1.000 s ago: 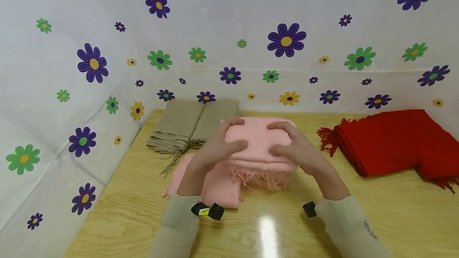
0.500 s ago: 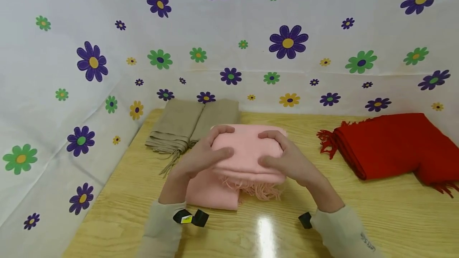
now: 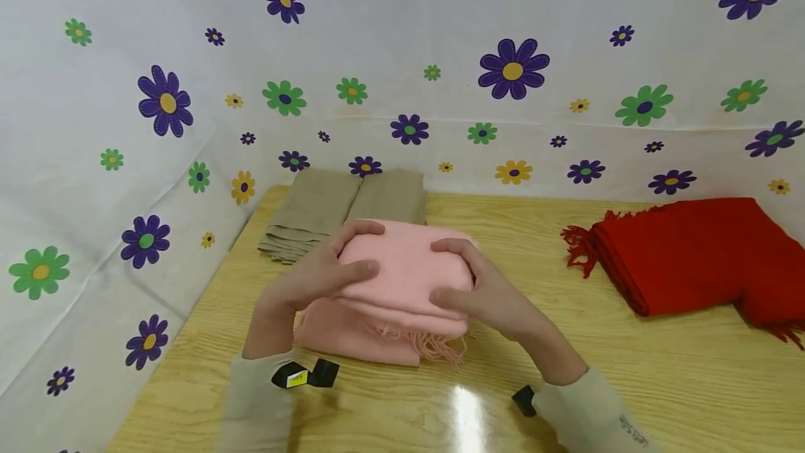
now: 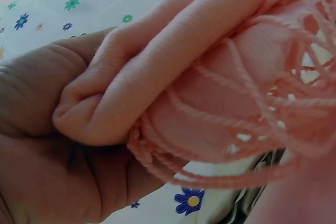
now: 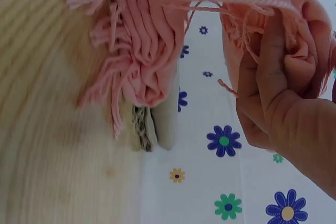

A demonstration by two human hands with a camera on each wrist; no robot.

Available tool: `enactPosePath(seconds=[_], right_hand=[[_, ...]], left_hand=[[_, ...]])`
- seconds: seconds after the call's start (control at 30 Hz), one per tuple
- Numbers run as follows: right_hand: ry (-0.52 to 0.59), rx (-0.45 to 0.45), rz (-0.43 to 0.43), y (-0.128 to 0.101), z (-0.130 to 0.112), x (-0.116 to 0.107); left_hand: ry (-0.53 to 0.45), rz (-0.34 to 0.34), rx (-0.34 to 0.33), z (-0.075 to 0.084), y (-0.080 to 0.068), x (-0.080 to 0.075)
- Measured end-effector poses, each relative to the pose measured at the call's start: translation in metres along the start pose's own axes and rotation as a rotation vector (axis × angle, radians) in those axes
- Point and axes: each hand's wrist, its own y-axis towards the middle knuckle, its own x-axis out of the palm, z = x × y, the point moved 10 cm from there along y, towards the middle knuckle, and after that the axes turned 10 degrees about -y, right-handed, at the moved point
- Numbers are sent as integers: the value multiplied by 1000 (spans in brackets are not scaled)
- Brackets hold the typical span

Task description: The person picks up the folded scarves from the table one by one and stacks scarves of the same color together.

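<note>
Both hands hold a folded pink scarf (image 3: 405,268) by its two short ends, its fringe hanging toward me. My left hand (image 3: 314,275) grips the left end, thumb and a finger on top. At the right end my right hand (image 3: 486,293) does the same; in the right wrist view its other fingers (image 5: 273,59) curl underneath. Below lies a second folded pink scarf (image 3: 352,340) on the table, partly covered by the held one in the head view. From the right wrist, a gap shows between the held scarf and the pink folds (image 5: 152,51) lying lower.
Two folded beige scarves (image 3: 321,201) lie side by side at the back left of the wooden table (image 3: 534,229). A folded red scarf (image 3: 685,257) with fringes lies at the right. Flower-printed white cloth (image 3: 352,33) borders the table's back and left.
Both hands have carried the folded pink scarf leftward and a little toward me, over the lower pink scarf. It is now slightly tilted. The beige and red scarves stay put.
</note>
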Motion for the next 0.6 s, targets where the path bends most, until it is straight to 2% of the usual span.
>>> enactPosePath(seconds=[0.13, 0.33, 0.47, 0.6], right_hand=[[43, -19, -41, 5, -2, 17], [38, -12, -75, 16, -2, 44], [35, 17, -88, 22, 1, 59], [8, 66, -101, 23, 8, 69]], left_hand=[[6, 18, -15, -5, -13, -13], [16, 32, -36, -21, -30, -34], [26, 20, -60, -32, -37, -43], [30, -25, -104, -47, -40, -45]])
